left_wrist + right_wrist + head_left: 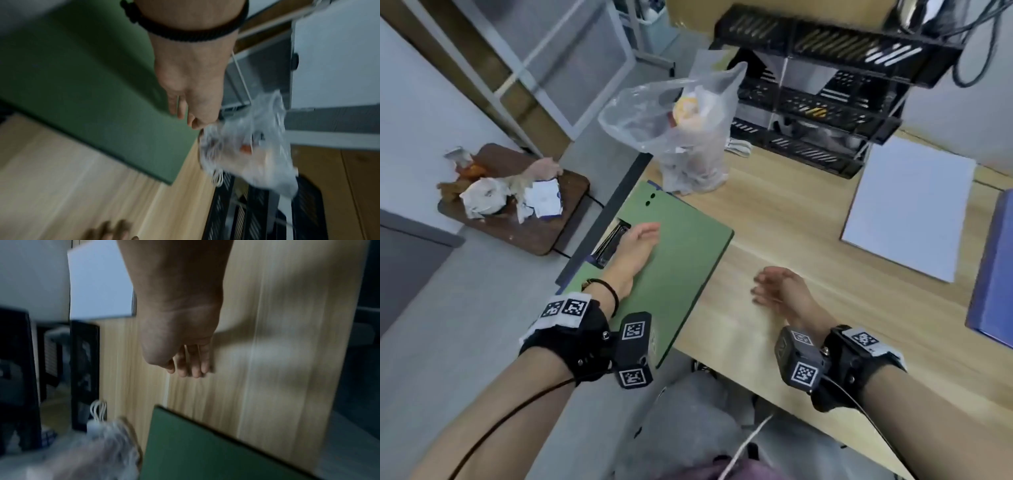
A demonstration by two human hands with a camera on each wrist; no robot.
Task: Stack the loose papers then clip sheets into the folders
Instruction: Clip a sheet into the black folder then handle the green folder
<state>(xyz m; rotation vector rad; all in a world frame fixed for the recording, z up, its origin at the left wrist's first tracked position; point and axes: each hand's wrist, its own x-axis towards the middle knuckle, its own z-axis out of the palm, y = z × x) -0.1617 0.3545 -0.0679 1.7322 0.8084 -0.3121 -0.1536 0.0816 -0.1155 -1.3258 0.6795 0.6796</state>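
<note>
matt green folder, wood-grain table

A plain green folder lies left of centre on the pale wood-grain table. At right sit white paper and a blue, perhaps lilac, folder. The tray rack is black, and the wrist tags carry black-and-white checks.

Green folder flat at desk corner; white paper stack well apart

Grey floor, pale wall, wooden desk, black mesh rack.
</note>
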